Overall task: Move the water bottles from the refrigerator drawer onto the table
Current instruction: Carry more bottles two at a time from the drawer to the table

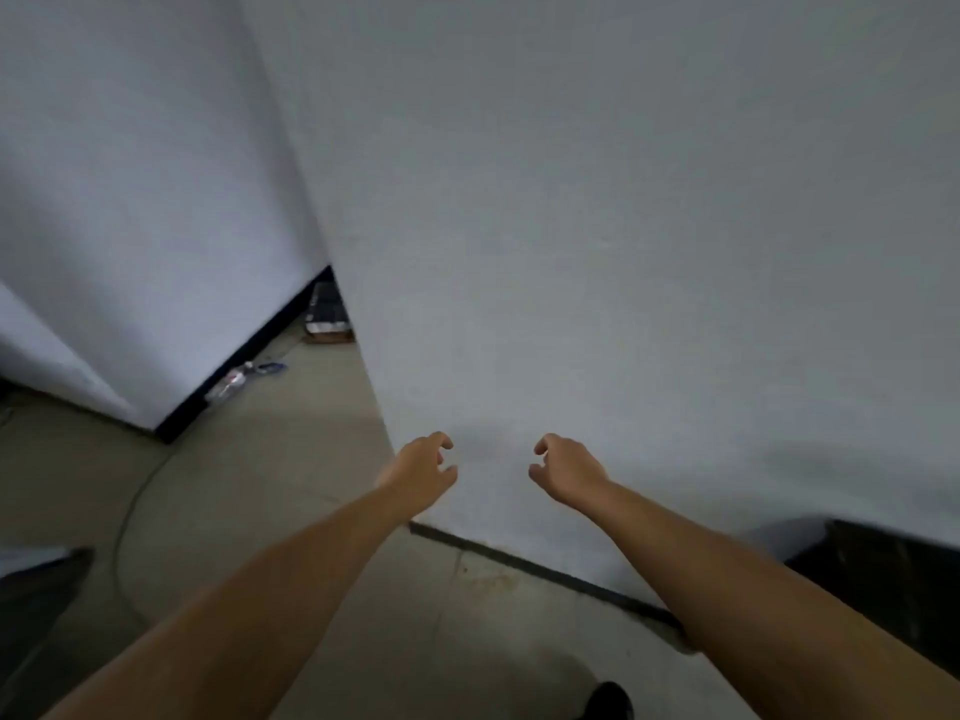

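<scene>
Little of the task could be judged from this view: no refrigerator drawer and no table showed, and neither hand carried a bottle, so whatever had been moved or remained to be moved lay out of sight. At the far left a smooth, matt white wall panel ran down to a black skirting strip, and against that strip a crumpled clear plastic bottle lay on its side on the floor, beside a small blue object too blurred to name; whether it belonged to the task could not be told. Beyond it, a dark slatted item sat half hidden behind the wall's edge. The floor of pale, dull concrete slabs carried a thin curving cable. The bare left hand hung with fingers loosely curled, holding nothing, just in front of a broad white plaster wall face with a faintly grainy finish. The bare right hand mirrored it, near but apart, fingers likewise relaxed and empty. A dark, blurred box shape stood at the lower right.
</scene>
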A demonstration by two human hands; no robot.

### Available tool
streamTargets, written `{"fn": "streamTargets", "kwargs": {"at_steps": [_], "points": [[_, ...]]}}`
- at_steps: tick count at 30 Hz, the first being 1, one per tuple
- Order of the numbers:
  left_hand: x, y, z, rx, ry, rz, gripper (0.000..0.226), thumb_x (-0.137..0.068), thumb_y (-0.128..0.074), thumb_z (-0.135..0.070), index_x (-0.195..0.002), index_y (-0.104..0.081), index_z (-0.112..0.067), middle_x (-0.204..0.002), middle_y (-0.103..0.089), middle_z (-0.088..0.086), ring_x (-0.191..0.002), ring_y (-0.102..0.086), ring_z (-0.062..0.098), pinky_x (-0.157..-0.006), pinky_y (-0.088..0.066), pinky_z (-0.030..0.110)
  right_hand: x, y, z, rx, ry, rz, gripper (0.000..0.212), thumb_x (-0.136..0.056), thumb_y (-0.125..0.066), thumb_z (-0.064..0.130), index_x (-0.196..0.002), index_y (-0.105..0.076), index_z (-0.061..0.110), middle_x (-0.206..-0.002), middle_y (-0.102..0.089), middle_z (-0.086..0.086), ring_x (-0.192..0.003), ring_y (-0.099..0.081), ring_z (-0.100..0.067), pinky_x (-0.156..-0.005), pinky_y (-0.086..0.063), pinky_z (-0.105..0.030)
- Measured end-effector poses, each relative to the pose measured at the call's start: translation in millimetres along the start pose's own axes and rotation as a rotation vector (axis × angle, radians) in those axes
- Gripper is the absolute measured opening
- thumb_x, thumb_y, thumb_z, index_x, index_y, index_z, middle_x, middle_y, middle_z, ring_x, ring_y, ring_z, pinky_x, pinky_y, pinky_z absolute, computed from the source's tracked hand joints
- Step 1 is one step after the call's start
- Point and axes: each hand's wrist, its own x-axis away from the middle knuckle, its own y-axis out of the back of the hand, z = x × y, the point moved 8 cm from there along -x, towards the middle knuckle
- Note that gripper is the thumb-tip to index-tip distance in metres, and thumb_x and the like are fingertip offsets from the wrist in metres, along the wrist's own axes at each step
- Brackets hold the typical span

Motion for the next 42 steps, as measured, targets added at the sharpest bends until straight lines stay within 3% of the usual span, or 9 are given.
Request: {"fn": "streamTargets", "kwargs": {"at_steps": [5,11,14,21,24,27,33,42], "points": [[60,72,122,0.111,0.274,-0.231,0.036,-0.09,-0.058,-0.023,-0.124,-0.054,-0.014,-0.114,-0.061,0.01,-0.104,-0.06,0.028,-0.084,-0.046,0.03,-14,-54,134,0.109,0.261,0.133,0.04,-0.093,-0.052,0.024,-0.13,-0.051,0.009,-0.13,-0.056,-0.01,-0.115,-0.055,-0.026,-0.089,-0.046,-0.033],[175,99,237,0.282,0.645,-0.437,0.035,-0.09,-0.058,-0.024,-0.124,-0.054,-0.014,-0.112,-0.062,0.009,-0.098,-0.061,0.026,-0.081,-0.048,0.029,7,-132,264,0.253,0.545,0.301,0.03,-0.091,-0.05,0.021,-0.117,-0.059,0.01,-0.121,-0.062,-0.011,-0.109,-0.058,-0.028,-0.088,-0.047,-0.034],[234,101,272,0.311,0.823,-0.561,0.032,-0.09,-0.056,-0.024,-0.118,-0.057,-0.01,-0.109,-0.062,0.009,-0.094,-0.058,0.024,-0.081,-0.047,0.029,26,-171,315,0.33,0.708,0.385,0.03,-0.09,-0.051,0.022,-0.115,-0.061,0.01,-0.121,-0.062,-0.013,-0.109,-0.058,-0.03,-0.088,-0.047,-0.033],[350,68,297,0.477,1.154,-0.805,0.038,-0.09,-0.057,-0.021,-0.126,-0.055,-0.009,-0.116,-0.063,0.013,-0.106,-0.059,0.028,-0.086,-0.046,0.03,104,-257,403,0.494,1.083,0.581,0.034,-0.092,-0.051,0.023,-0.121,-0.057,0.008,-0.125,-0.057,-0.013,-0.112,-0.056,-0.029,-0.089,-0.047,-0.033],[398,42,294,0.551,1.274,-0.875,0.04,-0.089,-0.058,-0.023,-0.127,-0.054,-0.011,-0.12,-0.062,0.013,-0.109,-0.059,0.029,-0.089,-0.047,0.031,154,-291,422,0.547,1.238,0.658,0.019,-0.091,-0.054,0.022,-0.106,-0.059,0.012,-0.116,-0.06,-0.012,-0.106,-0.057,-0.029,-0.079,-0.044,-0.029],[457,17,285,0.574,1.395,-0.965,0.038,-0.089,-0.057,-0.019,-0.125,-0.055,-0.009,-0.118,-0.063,0.016,-0.108,-0.06,0.03,-0.089,-0.045,0.03,220,-322,429,0.614,1.378,0.741,0.011,-0.092,-0.052,0.023,-0.092,-0.058,0.014,-0.099,-0.059,-0.008,-0.093,-0.057,-0.026,-0.075,-0.045,-0.033],[572,-32,268,0.649,1.601,-1.129,0.038,-0.087,-0.058,-0.01,-0.124,-0.056,-0.003,-0.114,-0.064,0.019,-0.104,-0.06,0.031,-0.083,-0.044,0.029,347,-375,418,0.732,1.58,0.864,0.03,-0.093,-0.049,0.021,-0.119,-0.058,0.009,-0.118,-0.062,-0.012,-0.111,-0.058,-0.03,-0.089,-0.045,-0.032],[752,-88,251,0.632,1.733,-1.196,0.039,-0.088,-0.056,-0.013,-0.126,-0.055,-0.005,-0.118,-0.061,0.017,-0.109,-0.057,0.03,-0.087,-0.043,0.029,550,-459,394,0.867,1.773,0.97,0.025,-0.093,-0.042,0.009,-0.103,-0.065,0.005,-0.108,-0.066,-0.015,-0.103,-0.062,-0.031,-0.077,-0.047,-0.033]]}}
